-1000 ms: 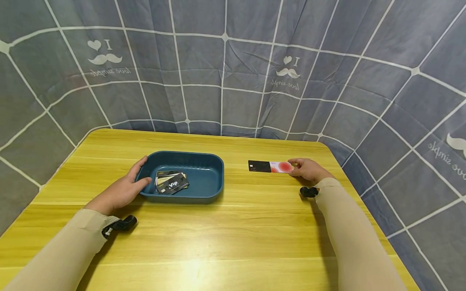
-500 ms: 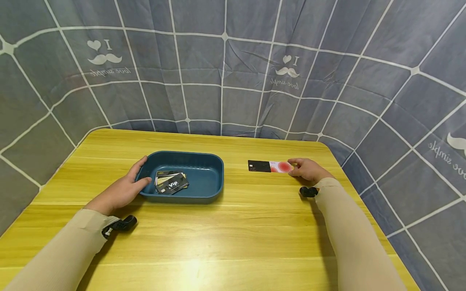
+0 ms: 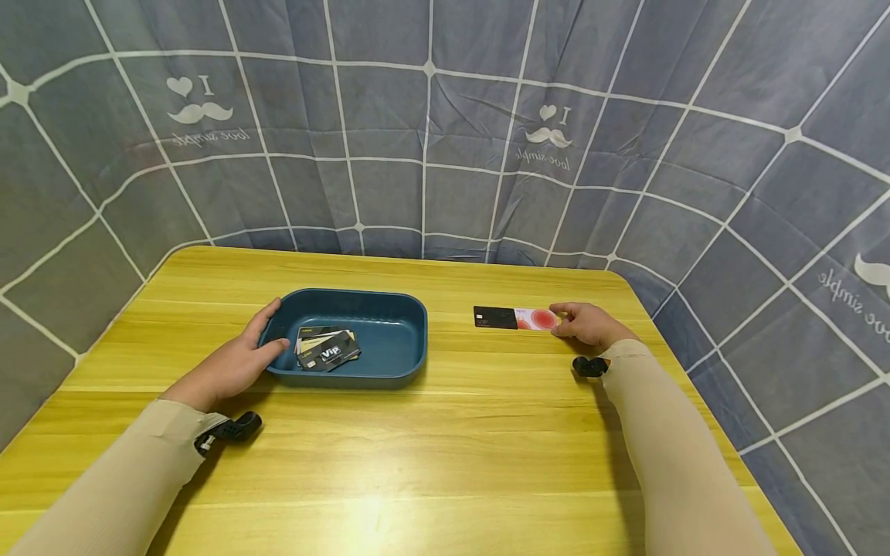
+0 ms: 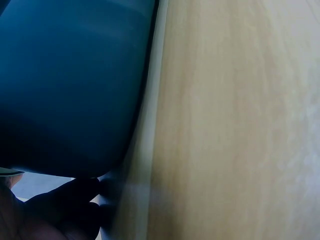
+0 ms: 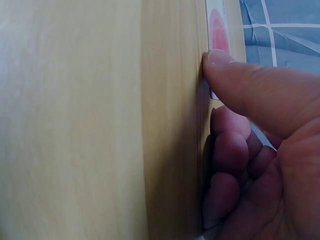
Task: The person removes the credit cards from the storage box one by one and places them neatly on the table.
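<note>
Head view — left hand (image 3: 235, 363) gripping bin (image 3: 389, 340), right hand (image 3: 589, 325) pinching pink card (image 3: 537, 319)

head: high, forward-down | wrists: close, low | head+left share tray (image 3: 389, 340)

Curtained-off nook, rm type unclear, gray-blue gridded drapes (image 3: 389, 116), wood-grain tbl (image 3: 487, 432)
</note>
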Tool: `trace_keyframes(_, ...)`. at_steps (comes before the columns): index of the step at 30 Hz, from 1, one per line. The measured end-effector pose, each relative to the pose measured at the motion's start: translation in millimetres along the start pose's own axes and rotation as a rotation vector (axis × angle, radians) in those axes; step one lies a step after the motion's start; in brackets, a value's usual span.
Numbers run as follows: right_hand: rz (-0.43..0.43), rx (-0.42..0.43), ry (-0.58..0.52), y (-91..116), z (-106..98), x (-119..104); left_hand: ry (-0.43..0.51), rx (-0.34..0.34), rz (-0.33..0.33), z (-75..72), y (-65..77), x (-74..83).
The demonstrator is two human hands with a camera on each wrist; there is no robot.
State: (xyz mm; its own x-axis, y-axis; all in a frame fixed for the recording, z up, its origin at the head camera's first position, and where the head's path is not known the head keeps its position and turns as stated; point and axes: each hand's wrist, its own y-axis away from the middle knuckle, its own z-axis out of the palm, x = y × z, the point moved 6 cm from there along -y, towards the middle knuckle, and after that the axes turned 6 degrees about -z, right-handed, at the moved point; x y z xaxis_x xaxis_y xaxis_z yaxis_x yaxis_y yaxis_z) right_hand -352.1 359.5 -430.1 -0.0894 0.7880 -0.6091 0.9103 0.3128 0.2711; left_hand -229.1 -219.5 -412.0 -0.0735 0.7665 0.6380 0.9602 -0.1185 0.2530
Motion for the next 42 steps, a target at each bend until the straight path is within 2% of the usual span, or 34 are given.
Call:
trace_keyframes(4,0.002,0.001,-0.032,-0.7,0.7,0.7,0.006,-0.001,-0.002,0.2,-0.5,-1.0)
trace_keyframes(8,0.005,-0.006,-0.123,-2.2,1.7,3.7,-0.004,0.005,-0.001,0.1,-1.5,-2.2)
trace_keyframes(13,-0.018,-0.004,-0.152,-1.2,1.3,3.7,-0.020,0.013,0.011,0.4,-2.7,-3.1)
trace_keyframes(17,-0.026,0.003,-0.123,2.2,0.5,0.8,-0.016,0.010,0.017,0.1,-2.4,-4.5)
trace_keyframes(21,0.000,0.021,-0.125,5.3,-2.7,-1.3,-0.003,0.004,0.021,0.3,-2.8,-5.4)
trace_keyframes(25,0.012,0.094,-0.074,3.9,-12.1,-8.9,-0.002,0.002,0.024,-0.8,-4.0,-7.3)
trace_keyframes(29,-0.022,0.232,0.046,0.8,-25.4,-28.0,0.006,-0.002,0.028,-2.0,-3.6,-7.0)
trace_keyframes(33,-0.052,0.333,0.032,-2.2,-30.1,-56.1,0.019,-0.004,0.035,-2.5,-1.7,-3.4)
trace_keyframes(36,-0.090,0.346,0.011,-7.1,-27.2,-81.6,0.015,-0.003,0.036,-3.1,-0.9,-2.1)
trace_keyframes(42,-0.178,0.282,-0.025,-19.5,-12.6,-134.0,0.002,-0.005,0.030,-2.9,-0.9,-3.1)
